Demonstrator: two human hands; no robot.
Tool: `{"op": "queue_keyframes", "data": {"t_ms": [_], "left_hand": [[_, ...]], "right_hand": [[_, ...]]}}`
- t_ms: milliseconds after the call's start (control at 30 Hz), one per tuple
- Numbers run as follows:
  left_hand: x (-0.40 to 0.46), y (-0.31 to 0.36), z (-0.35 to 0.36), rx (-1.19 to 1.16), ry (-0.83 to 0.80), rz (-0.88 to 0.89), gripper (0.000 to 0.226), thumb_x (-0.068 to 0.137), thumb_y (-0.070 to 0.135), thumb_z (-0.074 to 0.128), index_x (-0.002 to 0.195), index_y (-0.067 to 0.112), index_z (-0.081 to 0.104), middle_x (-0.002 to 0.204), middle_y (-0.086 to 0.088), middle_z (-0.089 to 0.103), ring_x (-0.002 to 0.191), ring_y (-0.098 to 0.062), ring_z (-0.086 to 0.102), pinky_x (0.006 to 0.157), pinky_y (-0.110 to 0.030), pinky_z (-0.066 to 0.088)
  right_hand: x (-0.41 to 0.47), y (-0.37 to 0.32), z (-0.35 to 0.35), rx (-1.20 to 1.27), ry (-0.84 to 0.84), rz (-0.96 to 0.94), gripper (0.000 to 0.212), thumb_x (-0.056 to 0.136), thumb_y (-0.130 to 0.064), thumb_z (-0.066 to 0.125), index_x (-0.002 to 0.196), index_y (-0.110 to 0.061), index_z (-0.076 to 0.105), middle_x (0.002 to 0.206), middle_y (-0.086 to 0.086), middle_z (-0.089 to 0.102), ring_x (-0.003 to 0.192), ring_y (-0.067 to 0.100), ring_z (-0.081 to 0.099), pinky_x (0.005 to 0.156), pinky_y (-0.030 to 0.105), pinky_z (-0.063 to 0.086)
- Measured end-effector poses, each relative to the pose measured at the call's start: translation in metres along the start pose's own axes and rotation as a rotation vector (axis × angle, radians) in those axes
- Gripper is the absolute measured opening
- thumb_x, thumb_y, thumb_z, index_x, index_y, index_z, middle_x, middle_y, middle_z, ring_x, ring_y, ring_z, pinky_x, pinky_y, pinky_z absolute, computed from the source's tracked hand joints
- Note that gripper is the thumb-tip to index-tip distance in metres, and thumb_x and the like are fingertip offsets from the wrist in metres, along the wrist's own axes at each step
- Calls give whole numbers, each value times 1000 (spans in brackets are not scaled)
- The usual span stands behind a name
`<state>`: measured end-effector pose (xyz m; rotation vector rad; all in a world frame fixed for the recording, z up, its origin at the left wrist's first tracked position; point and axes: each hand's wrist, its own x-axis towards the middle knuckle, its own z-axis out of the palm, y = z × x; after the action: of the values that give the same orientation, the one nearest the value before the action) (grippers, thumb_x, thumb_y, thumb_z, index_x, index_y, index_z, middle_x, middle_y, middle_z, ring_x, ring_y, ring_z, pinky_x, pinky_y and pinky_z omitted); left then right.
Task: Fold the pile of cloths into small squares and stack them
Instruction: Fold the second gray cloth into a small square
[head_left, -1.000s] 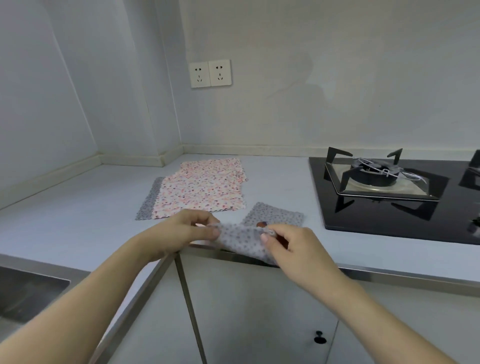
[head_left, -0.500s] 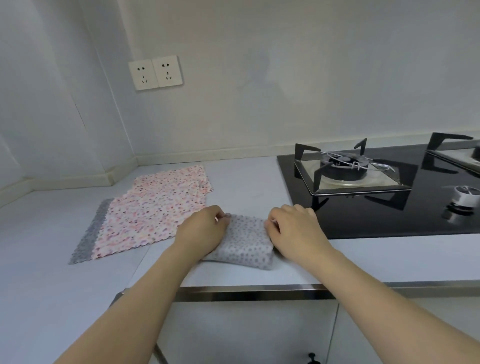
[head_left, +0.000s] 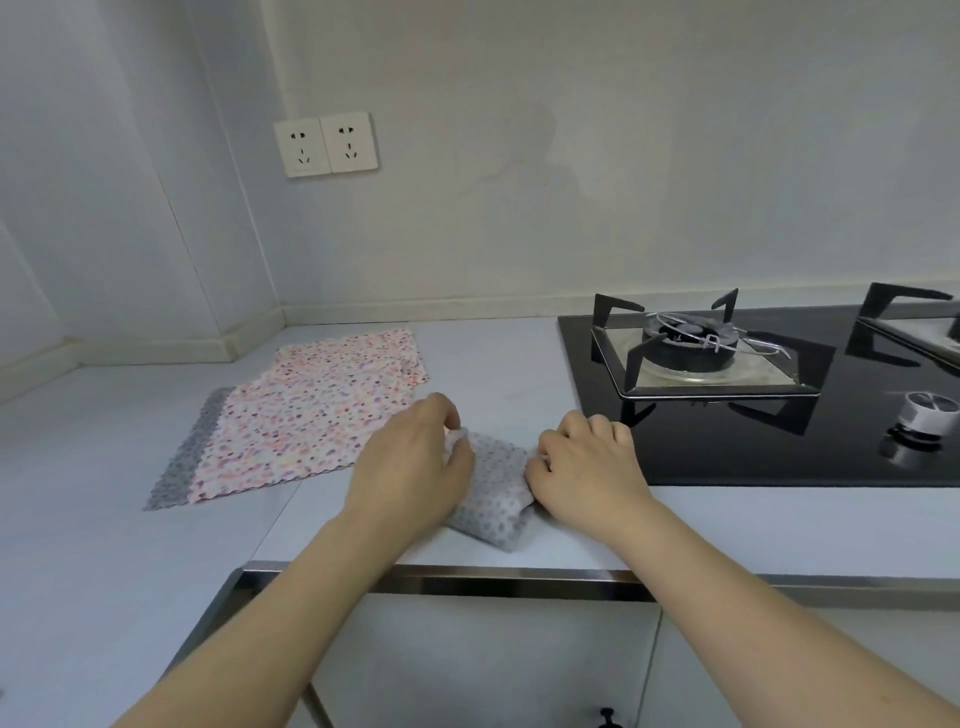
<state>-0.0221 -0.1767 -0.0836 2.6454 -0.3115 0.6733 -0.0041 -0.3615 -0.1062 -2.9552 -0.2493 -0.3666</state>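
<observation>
The head view looks down on a pale blue-grey tabletop (head_left: 130, 530) where a small folded grey cloth with pale dots (head_left: 493, 493) lies between the two hands, close to the front edge. The left hand (head_left: 415, 467) rests on the cloth's left side, its fingers (head_left: 457, 447) curled and pinching the upper left corner of the fabric. The right hand (head_left: 587, 467) sits against the cloth's right edge with its fingers (head_left: 597, 428) curled under, knuckles up; its fingertips are tucked at the fabric edge and appear to grasp it, though the contact itself is hidden by the hand. The near right corner of the cloth sticks out toward the viewer, just below the right hand. To the left of the left fingers, touching or nearly touching the back of that hand, a flat pile of pink floral cloths (head_left: 311, 415) is spread on the tabletop, with a grey scalloped cloth edge (head_left: 182, 457) showing from under its left side. To the right of the right fingers, just beside the knuckles, begins a black glass gas hob (head_left: 727, 457) with a black metal pan support (head_left: 691, 348) over its burner and a silver control knob (head_left: 924, 415) further right. Above the left fingers, on the wall, is a white double power socket (head_left: 326, 144).
</observation>
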Motion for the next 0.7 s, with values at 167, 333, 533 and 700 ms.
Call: {"op": "queue_keyframes", "data": {"t_ms": [167, 333, 533, 700], "left_hand": [[-52, 27, 11, 164, -42, 128, 42, 78, 62, 38, 94, 25, 50, 91, 8, 50, 86, -17, 50, 75, -35, 42], [-53, 30, 18, 213, -28, -15, 42, 75, 48, 33, 90, 15, 52, 87, -3, 57, 81, -27, 56, 68, -37, 45], [-53, 57, 19, 245, -285, -201, 51, 67, 28, 23, 110, 10, 44, 117, -10, 48, 112, -32, 48, 104, -49, 32], [-47, 51, 14, 129, -398, -230, 58, 65, 32, 27, 117, 9, 40, 129, -9, 42, 124, -31, 38, 112, -53, 20]], "right_hand": [[-6, -2, -4, -18, -30, -15, 37, 96, -34, 28, 118, -16, 52, 123, 5, 43, 112, 26, 37, 100, 39, 27], [-17, 0, 1, 12, 2, -10, 37, 100, -33, 27, 120, -14, 51, 125, 5, 44, 115, 25, 40, 102, 36, 25], [-17, 0, 3, 36, 0, -2, 38, 101, -30, 23, 121, -11, 49, 127, 6, 42, 118, 27, 38, 104, 36, 23], [-16, 2, 5, 31, -4, -20, 36, 100, -30, 25, 120, -12, 49, 126, 5, 41, 117, 25, 38, 104, 37, 23]]}}
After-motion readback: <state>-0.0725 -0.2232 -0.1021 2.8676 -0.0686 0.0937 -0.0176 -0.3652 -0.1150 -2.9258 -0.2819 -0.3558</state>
